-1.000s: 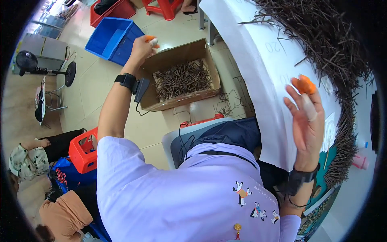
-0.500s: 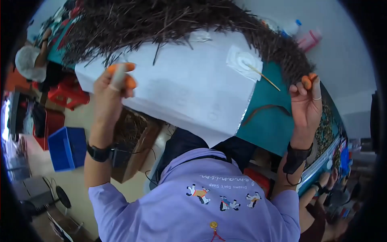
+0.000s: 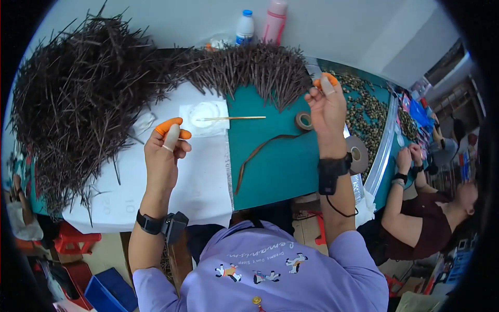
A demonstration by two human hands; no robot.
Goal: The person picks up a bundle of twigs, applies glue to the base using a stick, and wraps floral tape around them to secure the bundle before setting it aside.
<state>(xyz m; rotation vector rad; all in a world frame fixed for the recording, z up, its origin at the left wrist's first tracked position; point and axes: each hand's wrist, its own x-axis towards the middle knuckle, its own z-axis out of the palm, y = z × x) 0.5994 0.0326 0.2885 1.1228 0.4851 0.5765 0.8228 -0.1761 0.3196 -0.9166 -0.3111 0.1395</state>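
Note:
My left hand (image 3: 163,156) hovers above the white sheet (image 3: 156,192), its fingers curled and thumb pressed in toward them. Orange cots cover two fingertips and a pale cot the thumb; anything held is hidden. My right hand (image 3: 330,117) is raised over the right side of the table, beside the bundle of dark brown twigs (image 3: 260,73). Its thumb and orange-capped finger are pinched together, and I cannot make out anything between them. Between the hands, a thin wooden stick (image 3: 241,117) rests with one tip in white paste on a small white square (image 3: 213,130).
A large twig heap (image 3: 78,99) covers the left. On the green mat (image 3: 280,177) lie a brown strip (image 3: 254,153) and a tape roll (image 3: 303,121); a larger roll (image 3: 356,154) is by my right wrist. Bottles (image 3: 245,26) stand behind. Another person (image 3: 421,223) works at right.
The view has swung to the right, bringing the small roll, the larger roll and the person at right into clearer sight. Both hands remain raised and apart, with fingers still drawn in.

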